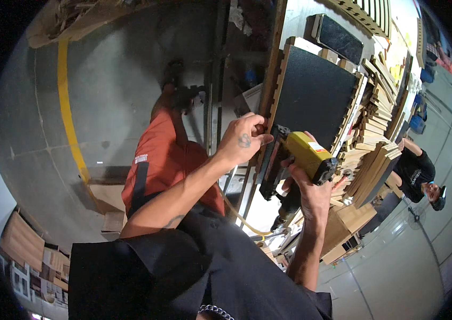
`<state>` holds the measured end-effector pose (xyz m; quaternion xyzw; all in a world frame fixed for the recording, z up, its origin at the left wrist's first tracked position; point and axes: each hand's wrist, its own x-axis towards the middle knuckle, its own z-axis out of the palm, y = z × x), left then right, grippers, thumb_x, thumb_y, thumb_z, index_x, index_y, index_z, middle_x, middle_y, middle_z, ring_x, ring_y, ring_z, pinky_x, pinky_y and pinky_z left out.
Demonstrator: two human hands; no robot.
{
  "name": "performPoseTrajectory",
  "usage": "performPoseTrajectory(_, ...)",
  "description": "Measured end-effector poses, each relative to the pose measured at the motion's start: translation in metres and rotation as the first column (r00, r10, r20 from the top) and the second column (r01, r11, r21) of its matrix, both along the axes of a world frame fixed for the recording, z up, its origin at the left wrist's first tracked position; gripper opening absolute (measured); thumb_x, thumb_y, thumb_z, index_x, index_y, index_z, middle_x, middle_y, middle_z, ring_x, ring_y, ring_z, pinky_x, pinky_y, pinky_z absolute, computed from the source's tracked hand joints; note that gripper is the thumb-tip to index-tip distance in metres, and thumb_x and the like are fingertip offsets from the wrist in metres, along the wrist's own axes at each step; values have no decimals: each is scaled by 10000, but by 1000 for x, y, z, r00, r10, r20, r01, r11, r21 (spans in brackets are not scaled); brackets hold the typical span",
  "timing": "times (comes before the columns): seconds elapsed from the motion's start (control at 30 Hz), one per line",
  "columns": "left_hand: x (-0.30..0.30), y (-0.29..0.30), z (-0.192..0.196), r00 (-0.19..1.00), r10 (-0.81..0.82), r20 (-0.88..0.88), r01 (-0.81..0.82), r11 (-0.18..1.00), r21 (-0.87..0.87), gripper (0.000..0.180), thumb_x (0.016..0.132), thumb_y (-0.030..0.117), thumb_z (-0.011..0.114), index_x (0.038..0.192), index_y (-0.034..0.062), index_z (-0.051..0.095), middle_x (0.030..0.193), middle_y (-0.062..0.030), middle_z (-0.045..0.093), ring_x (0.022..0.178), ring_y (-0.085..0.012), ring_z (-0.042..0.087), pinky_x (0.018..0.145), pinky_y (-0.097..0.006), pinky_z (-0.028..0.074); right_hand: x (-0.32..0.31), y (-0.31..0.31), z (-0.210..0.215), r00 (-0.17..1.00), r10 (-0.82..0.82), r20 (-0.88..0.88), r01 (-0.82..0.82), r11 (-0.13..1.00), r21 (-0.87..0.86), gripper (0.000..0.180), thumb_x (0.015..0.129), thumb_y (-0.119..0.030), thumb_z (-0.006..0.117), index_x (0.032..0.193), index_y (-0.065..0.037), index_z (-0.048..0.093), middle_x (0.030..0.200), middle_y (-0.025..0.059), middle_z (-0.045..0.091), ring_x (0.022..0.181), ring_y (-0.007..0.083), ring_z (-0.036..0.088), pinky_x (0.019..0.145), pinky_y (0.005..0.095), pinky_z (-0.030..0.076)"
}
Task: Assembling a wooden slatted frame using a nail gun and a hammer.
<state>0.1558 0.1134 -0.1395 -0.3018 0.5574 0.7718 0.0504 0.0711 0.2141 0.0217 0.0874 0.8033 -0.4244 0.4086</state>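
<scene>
I see the right hand [313, 193] gripping a yellow nail gun [307, 150] at the near end of the black panel [316, 88]. Left hand [241, 142] just beside the tool, fingers curled together at the panel's left edge; from my feed I can't tell whether they pinch anything. Wooden strips [373, 128] heaped right of panel, co-worker [418, 169] beyond

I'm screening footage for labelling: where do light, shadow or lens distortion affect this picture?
Head view: glare bleaches the tabletop toward the upper right; head view: the floor at left is dimmer, shadowed near the feet; head view: the yellow floor line bends; head view: left hand and yellow tool look fairly sharp.
</scene>
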Motion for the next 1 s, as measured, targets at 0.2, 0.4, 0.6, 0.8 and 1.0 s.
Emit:
performPoseTrajectory(0.2, 3, 6, -3, 998, 41, -39, -46, 990, -130, 291, 834, 152, 803, 1042, -9, 676, 958, -102, 646, 796, -211, 694, 687, -320, 528, 0, -6, 0, 998, 52, -33, -50, 998, 44, 673, 831, 1, 712, 1452, -3, 450, 1073, 152, 677, 700, 158, 665, 549, 272, 584)
performPoseTrajectory(0.4, 17, 10, 4, 994, -108, 9, 108, 987, -115, 322, 830, 195, 811, 1048, -5, 683, 944, -102, 628, 757, -211, 673, 699, -333, 520, 13, 17, 8, 997, 64, -44, -62, 997, 46, 659, 854, -6, 708, 1459, -11, 444, 1116, 147, 673, 787, 171, 679, 577, 279, 608)
performPoseTrajectory(0.6, 19, 15, 3, 999, -49, 14, 49, 999, -24, 290, 813, 129, 814, 1034, -3, 682, 923, -90, 618, 733, -179, 660, 687, -327, 512, 17, 16, 4, 999, 24, 30, -26, 997, 68, 669, 833, 25, 700, 1453, -8, 451, 1108, 163, 663, 774, 181, 677, 575, 275, 608)
performPoseTrajectory(0.8, 20, 20, 5, 1000, 11, -13, -12, 996, -90, 269, 810, 141, 814, 989, -5, 676, 879, -86, 618, 720, -167, 637, 681, -335, 506, 17, 15, 5, 994, 105, 7, -106, 991, 77, 668, 832, -7, 711, 1449, -6, 456, 1059, 152, 675, 745, 171, 674, 571, 281, 603)
performPoseTrajectory(1.0, 36, 20, 8, 981, -173, 84, 181, 979, -96, 262, 799, 111, 806, 977, -28, 671, 878, -133, 634, 756, -263, 634, 689, -377, 493, 35, 35, 12, 1000, 17, 10, -18, 999, 51, 683, 837, -19, 719, 1463, -10, 448, 1054, 133, 679, 767, 148, 664, 573, 267, 592)
